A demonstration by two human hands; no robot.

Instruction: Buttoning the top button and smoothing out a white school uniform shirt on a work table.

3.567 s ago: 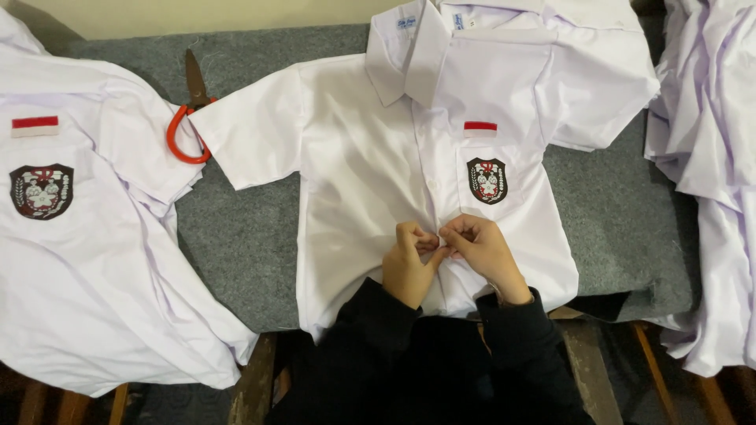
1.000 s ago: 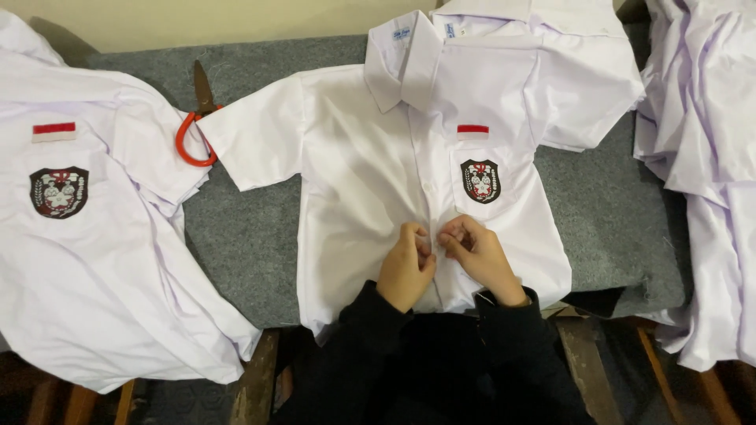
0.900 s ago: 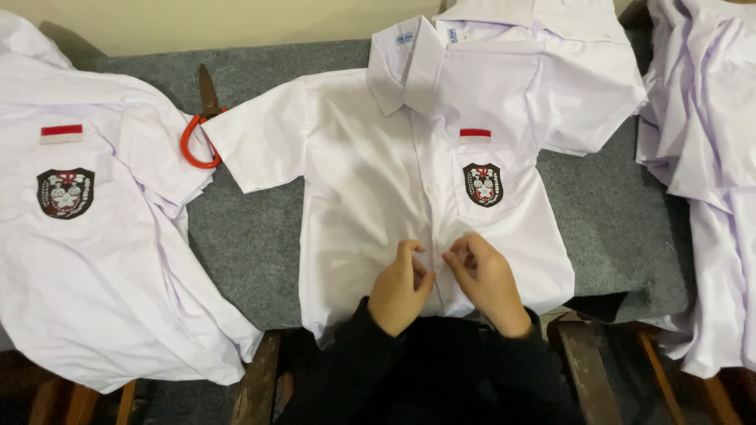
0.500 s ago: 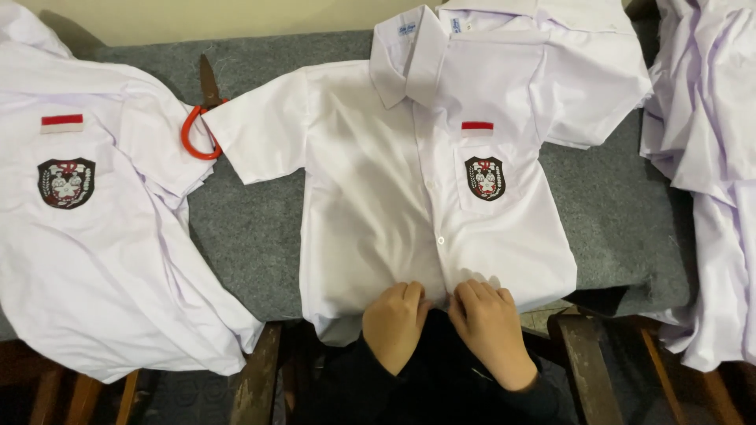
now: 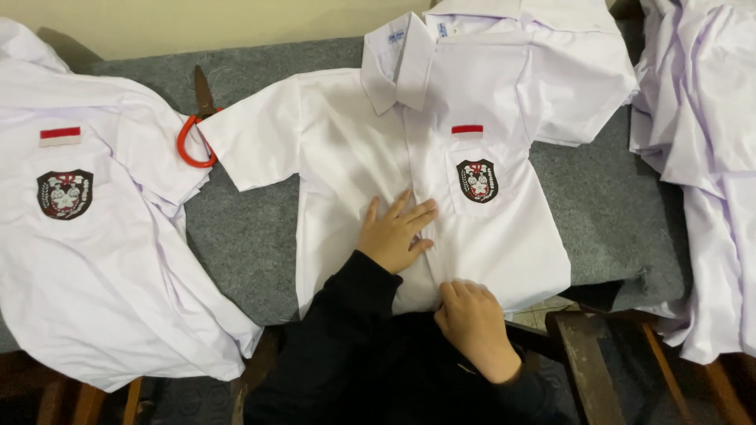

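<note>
A white short-sleeved shirt (image 5: 346,149) lies face up on the grey felt table (image 5: 622,212), with a red-and-white stripe and a dark crest (image 5: 476,180) on its chest pocket. My left hand (image 5: 396,234) rests flat on the shirt's front near the button line, fingers spread and empty. My right hand (image 5: 472,323) is at the bottom hem, fingers curled on the edge of the cloth. Both arms wear black sleeves.
Another white shirt (image 5: 87,260) with the same crest lies at the left. A pile of white shirts (image 5: 709,157) hangs over the right edge. Scissors with a red handle (image 5: 197,134) lie between the two shirts at the back. Wooden chair parts (image 5: 583,354) stand below the table.
Both hands left the buttons at the lower front. My left hand moved up and flattened on the shirt; my right hand dropped to the hem.
</note>
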